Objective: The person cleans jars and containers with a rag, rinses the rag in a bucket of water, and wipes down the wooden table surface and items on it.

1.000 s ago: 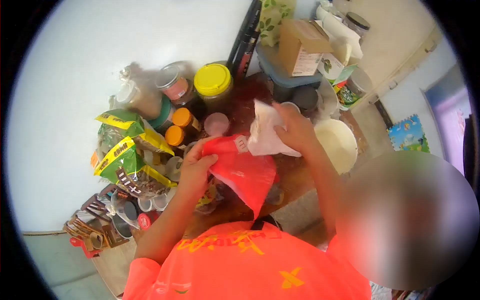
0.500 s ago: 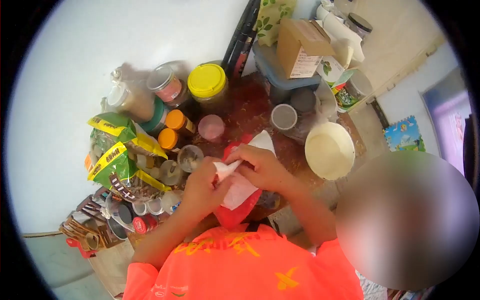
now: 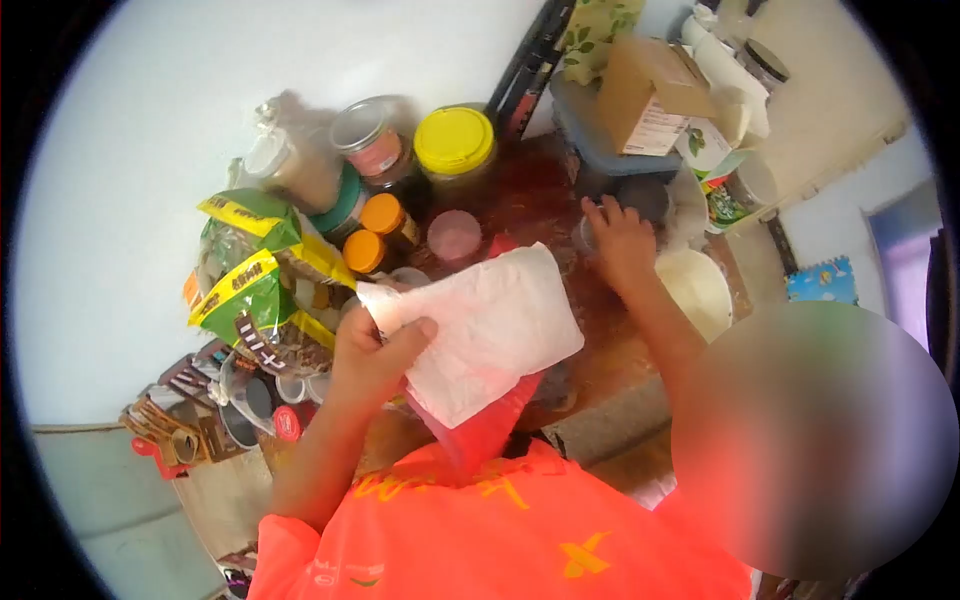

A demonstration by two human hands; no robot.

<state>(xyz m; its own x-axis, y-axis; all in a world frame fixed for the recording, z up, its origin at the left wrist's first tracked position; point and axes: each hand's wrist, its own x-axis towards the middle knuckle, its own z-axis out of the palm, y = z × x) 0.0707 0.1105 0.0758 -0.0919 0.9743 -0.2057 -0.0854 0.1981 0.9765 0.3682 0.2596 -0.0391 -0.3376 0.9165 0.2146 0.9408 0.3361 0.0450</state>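
My left hand [image 3: 375, 355] is closed on the left edge of a white paper sheet [image 3: 490, 325], with the thumb pressed on top. The sheet looks creased and spreads flat to the right of the hand. Beneath it a red plastic bag [image 3: 470, 430] shows at the front and behind. My right hand [image 3: 622, 245] is stretched out at the back right, fingers spread over a round jar [image 3: 585, 238] that it mostly covers. Whether those fingers press on the jar's lid is hard to make out.
Orange-lidded jars [image 3: 385, 218], a pink-lidded jar [image 3: 455, 235] and a yellow-lidded jar [image 3: 455, 140] stand at the back left, by green-and-yellow bags [image 3: 240, 285]. A cream bowl [image 3: 695, 290] sits right of my forearm. Behind are a blue-grey bin [image 3: 590, 130] and a cardboard box [image 3: 650, 95].
My right hand has let go of the white paper and moved right and away to the jar. The left hand keeps the paper, which is now spread wider. The view has shifted slightly.
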